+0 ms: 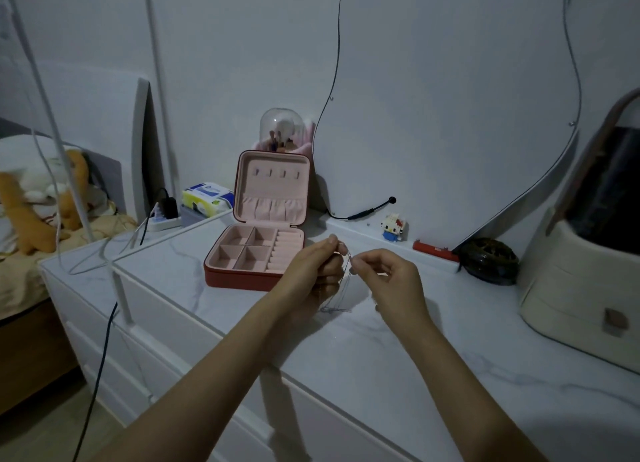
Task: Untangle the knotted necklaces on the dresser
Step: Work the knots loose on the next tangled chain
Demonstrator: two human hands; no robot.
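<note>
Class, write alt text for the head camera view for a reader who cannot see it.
Two bare hands, left hand and right hand, pinch thin silver necklace chains above a white marble-patterned dresser top. Behind them sits an open red jewellery box with pink lining.

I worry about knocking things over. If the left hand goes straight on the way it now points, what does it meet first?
Probably the right hand, close ahead, since the left hand points up and rightward, both pinching the thin necklace chain. Beyond that, perhaps the small block figure; depth is unclear.
</note>
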